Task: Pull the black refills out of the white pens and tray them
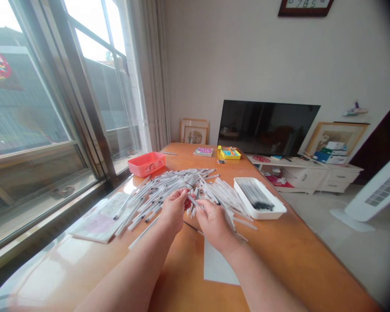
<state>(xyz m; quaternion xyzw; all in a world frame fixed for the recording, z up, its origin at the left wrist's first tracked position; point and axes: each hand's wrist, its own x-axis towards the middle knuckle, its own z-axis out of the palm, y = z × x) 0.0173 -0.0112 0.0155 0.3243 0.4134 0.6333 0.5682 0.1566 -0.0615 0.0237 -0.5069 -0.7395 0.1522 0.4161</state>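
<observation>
Over the front of a large pile of pens (169, 186), my two hands meet at one pen (193, 200) with a pale barrel. My left hand (174, 209) pinches its far end. The fingers of my right hand (213, 222) are closed round the near end. A thin dark piece shows by my left fingertips, too small to make out. White pen barrels (222, 193) lie heaped just beyond my right hand. Under my right wrist is a sheet of white paper (216, 262). A thin dark stick (191, 226) lies on the table below my hands.
A white tray (281, 211) of dark-ended pens stands right of the pile. A red basket (146, 164) is at the back left, a booklet (100, 221) at the left. Farther back are a yellow box (231, 155) and a colourful book (203, 151). A window runs along the left side.
</observation>
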